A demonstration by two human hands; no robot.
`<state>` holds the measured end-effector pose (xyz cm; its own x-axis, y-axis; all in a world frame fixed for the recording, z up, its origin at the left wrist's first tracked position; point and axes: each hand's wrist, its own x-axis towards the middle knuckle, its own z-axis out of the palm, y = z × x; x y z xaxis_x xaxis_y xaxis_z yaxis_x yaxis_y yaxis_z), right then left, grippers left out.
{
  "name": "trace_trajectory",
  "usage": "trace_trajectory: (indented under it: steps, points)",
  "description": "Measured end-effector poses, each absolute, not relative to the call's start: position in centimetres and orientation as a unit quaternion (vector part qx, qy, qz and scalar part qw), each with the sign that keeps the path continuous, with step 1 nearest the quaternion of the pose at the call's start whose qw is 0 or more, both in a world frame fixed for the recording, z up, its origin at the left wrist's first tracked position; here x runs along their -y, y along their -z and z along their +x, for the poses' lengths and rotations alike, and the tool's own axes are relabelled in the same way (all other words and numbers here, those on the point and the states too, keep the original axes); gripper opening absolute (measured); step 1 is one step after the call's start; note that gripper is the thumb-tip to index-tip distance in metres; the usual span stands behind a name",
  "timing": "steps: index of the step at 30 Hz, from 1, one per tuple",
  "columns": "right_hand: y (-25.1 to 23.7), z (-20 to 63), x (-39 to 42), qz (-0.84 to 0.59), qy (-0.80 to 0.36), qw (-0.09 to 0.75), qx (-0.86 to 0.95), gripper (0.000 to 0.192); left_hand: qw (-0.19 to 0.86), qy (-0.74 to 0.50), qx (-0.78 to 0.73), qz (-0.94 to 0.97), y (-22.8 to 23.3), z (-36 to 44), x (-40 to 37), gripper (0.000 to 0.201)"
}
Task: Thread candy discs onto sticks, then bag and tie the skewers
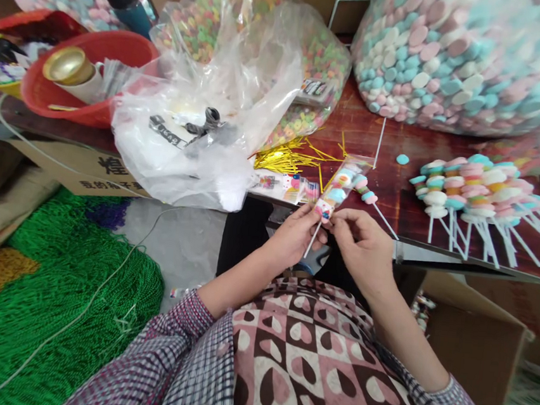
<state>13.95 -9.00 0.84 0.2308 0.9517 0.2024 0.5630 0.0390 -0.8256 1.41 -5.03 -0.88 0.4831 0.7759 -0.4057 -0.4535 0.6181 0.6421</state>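
My left hand (293,235) is closed around the lower end of a marshmallow skewer (337,190), which is tilted and sits inside a clear printed wrapper. Its white stick pokes out below my fingers. Beside the wrapper's lower end, my right hand (364,246) has thumb and fingertips pinched together; what lies between them is too small to make out. Just behind, an unwrapped marshmallow skewer (365,190) lies on the dark red table (395,195). Gold twist ties (281,158) are spread to the left, above some flat printed wrappers (276,183).
Several finished marshmallow skewers (481,188) are piled at the right. Behind stand a large bag of marshmallows (455,61) and a bag of coloured candy rings (322,61). A crumpled plastic bag (200,132) and a red basin (69,107) occupy the left.
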Motion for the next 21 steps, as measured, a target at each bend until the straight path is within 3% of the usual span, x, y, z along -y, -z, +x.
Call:
trace_trajectory:
  steps: [4, 11, 21]
  points:
    - [-0.6, 14.4, 9.2, -0.643, -0.281, 0.458, 0.545, 0.015, 0.851, -0.345, -0.331, 0.217, 0.7, 1.2, 4.9, 0.034]
    - [-0.3, 14.0, 9.2, -0.658, -0.205, 0.404, 0.601, 0.013, 0.829, -0.329, -0.365, 0.266, 1.6, 1.4, 5.6, 0.039]
    - [0.9, 14.3, 9.1, -0.640, -0.138, 0.360, 0.665, 0.017, 0.797, -0.324, -0.417, 0.294, 1.8, 1.7, 5.9, 0.031]
